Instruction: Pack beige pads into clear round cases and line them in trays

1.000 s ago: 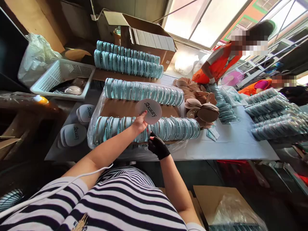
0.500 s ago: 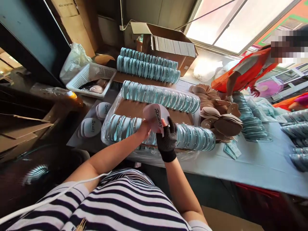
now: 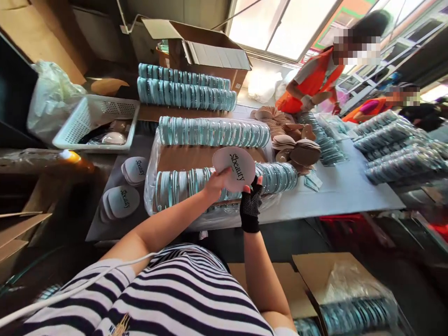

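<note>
the bare left hand (image 3: 214, 183) and the black-gloved right hand (image 3: 251, 201) both grasp a round white printed disc (image 3: 234, 168) above a row of pale blue round cases (image 3: 196, 183).

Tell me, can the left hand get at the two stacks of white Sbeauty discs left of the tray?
Probably yes: the white stacks lie uncovered, but the left hand holds a disc.

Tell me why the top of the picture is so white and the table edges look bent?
In the head view, daylight overexposes the window to plain white; the wide lens bends the table edge; the disc held by left hand and right hand stays sharp.
</note>
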A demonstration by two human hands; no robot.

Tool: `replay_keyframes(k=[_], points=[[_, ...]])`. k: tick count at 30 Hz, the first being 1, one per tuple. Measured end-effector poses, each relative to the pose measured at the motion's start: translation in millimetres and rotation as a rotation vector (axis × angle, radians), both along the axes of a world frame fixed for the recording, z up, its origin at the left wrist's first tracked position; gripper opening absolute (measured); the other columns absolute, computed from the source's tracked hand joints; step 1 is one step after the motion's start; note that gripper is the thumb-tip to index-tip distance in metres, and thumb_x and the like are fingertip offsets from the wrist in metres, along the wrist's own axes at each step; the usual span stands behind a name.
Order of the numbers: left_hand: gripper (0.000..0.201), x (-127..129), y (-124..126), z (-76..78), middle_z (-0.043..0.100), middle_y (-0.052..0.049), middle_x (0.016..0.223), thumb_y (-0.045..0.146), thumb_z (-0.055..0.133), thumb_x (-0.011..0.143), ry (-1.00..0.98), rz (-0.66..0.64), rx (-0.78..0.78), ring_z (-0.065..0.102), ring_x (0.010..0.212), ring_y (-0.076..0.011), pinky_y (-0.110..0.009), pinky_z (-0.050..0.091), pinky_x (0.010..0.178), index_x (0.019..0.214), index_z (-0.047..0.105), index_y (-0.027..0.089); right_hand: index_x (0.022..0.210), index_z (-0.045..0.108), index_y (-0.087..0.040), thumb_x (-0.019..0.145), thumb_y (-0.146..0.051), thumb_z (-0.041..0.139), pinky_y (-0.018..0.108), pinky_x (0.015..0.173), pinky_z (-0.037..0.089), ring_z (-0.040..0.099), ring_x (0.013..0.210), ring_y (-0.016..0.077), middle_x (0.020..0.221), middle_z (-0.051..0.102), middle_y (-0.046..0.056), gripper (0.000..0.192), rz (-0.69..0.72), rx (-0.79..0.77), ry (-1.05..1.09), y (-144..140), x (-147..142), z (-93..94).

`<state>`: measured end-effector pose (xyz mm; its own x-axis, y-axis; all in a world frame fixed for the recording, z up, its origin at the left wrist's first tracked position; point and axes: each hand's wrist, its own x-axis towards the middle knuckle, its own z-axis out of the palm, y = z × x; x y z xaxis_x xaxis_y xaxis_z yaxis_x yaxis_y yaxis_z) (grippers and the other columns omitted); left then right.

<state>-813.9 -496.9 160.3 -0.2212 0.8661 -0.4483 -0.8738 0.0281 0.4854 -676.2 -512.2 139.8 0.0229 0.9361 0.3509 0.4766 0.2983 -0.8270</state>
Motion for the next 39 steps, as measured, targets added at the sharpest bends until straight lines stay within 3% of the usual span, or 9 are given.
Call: replay_keyframes(k=[4, 6, 10, 12, 15, 21, 25, 29, 39], points=[[0.01, 9.1, -15.2, -2.3, 0.076, -0.006, 0.084, 0.015, 0.075, 0.077, 0.126, -0.005, -0.002, 0.069, 0.102, -0.027, -0.038, 0.052, 0.095, 0.086, 0.072, 0.016, 0.147, 0.037, -0.015, 0.094, -0.049, 0.042, 0.05, 0.107, 0.041, 0.042, 0.137, 0.0276, 0.149, 0.041, 0.021, 0.063, -0.038, 0.145, -0.293, -12.2, -12.4, 9.4], [0.009, 8.0, -21.6, -2.3, 0.076, -0.007, 0.082, 0.016, 0.075, 0.077, 0.132, -0.031, -0.002, 0.069, 0.101, -0.0272, -0.038, 0.052, 0.096, 0.085, 0.073, 0.016, 0.138, 0.049, -0.016, 0.091, -0.045, 0.046, 0.051, 0.105, 0.043, 0.045, 0.134, 0.0291, 0.141, 0.05, 0.02, 0.056, 0.004, 0.181, -0.387, -15.8, -19.1, 13.4], [0.008, -0.8, -23.9, 2.9, 0.076, -0.009, 0.087, 0.017, 0.075, 0.078, 0.096, -0.135, 0.001, 0.068, 0.104, -0.0297, -0.04, 0.052, 0.097, 0.085, 0.073, 0.014, 0.108, 0.068, -0.013, 0.089, -0.044, 0.043, 0.038, 0.074, 0.058, 0.067, 0.083, 0.0241, 0.088, 0.071, 0.012, 0.044, -0.06, -0.072, -0.212, -16.4, -21.4, 18.5], [0.012, -12.1, -16.0, 5.8, 0.076, -0.01, 0.09, 0.016, 0.073, 0.079, 0.075, -0.079, -0.024, 0.068, 0.107, -0.0296, -0.041, 0.052, 0.099, 0.091, 0.073, 0.014, 0.105, 0.069, -0.011, 0.089, -0.049, 0.044, 0.035, 0.066, 0.057, 0.067, 0.075, 0.0226, 0.085, 0.072, 0.011, 0.047, -0.165, -0.117, -0.117, -21.5, -10.1, 21.2], [0.03, -39.0, 3.0, 5.7, 0.077, -0.005, 0.097, 0.015, 0.074, 0.08, 0.05, 0.113, -0.1, 0.067, 0.109, -0.0242, -0.039, 0.051, 0.102, 0.11, 0.07, 0.02, 0.102, 0.071, -0.011, 0.087, -0.055, 0.046, 0.033, 0.063, 0.054, 0.069, 0.077, 0.0252, 0.088, 0.073, 0.016, 0.052, -0.247, -0.057, -0.29, -46.2, 19.4, 18.6], [0.042, -76.5, 19.7, -6.8, 0.074, -0.006, 0.111, 0.013, 0.072, 0.082, -0.053, 0.175, -0.111, 0.069, 0.107, -0.0188, -0.033, 0.053, 0.1, 0.123, 0.063, 0.021, 0.099, 0.074, -0.016, 0.095, -0.042, 0.033, 0.025, 0.055, 0.049, 0.067, 0.063, 0.0198, 0.077, 0.074, 0.012, 0.049, 0.058, -0.099, -0.667, -100.6, 47.2, -21.9], [0.038, -73.8, 16.1, -10.6, 0.075, -0.004, 0.109, 0.012, 0.07, 0.084, -0.048, 0.154, -0.09, 0.069, 0.106, -0.0176, -0.033, 0.053, 0.1, 0.121, 0.064, 0.021, 0.112, 0.069, -0.017, 0.096, -0.029, 0.038, 0.022, 0.063, 0.047, 0.069, 0.072, 0.0169, 0.088, 0.075, 0.01, 0.037, 0.187, -0.092, -0.785, -80.5, 12.1, -34.6], [0.025, -72.0, 14.8, -10.9, 0.076, -0.003, 0.103, 0.012, 0.067, 0.086, -0.012, 0.165, -0.098, 0.069, 0.105, -0.0165, -0.031, 0.052, 0.101, 0.109, 0.068, 0.02, 0.109, 0.066, -0.015, 0.098, -0.027, 0.039, 0.021, 0.061, 0.041, 0.068, 0.073, 0.016, 0.086, 0.075, 0.009, 0.032, 0.233, -0.234, -0.899, -44.1, -24.4, -31.9], [0.021, -74.3, 14.1, -13.3, 0.076, -0.003, 0.099, 0.012, 0.066, 0.087, -0.02, 0.182, -0.1, 0.069, 0.102, -0.0145, -0.029, 0.05, 0.1, 0.106, 0.068, 0.019, 0.095, 0.065, -0.015, 0.098, -0.031, 0.035, 0.022, 0.063, 0.041, 0.068, 0.073, 0.0168, 0.085, 0.074, 0.008, 0.034, 0.132, -0.085, -0.738, -45.7, -12.8, -50.0]])
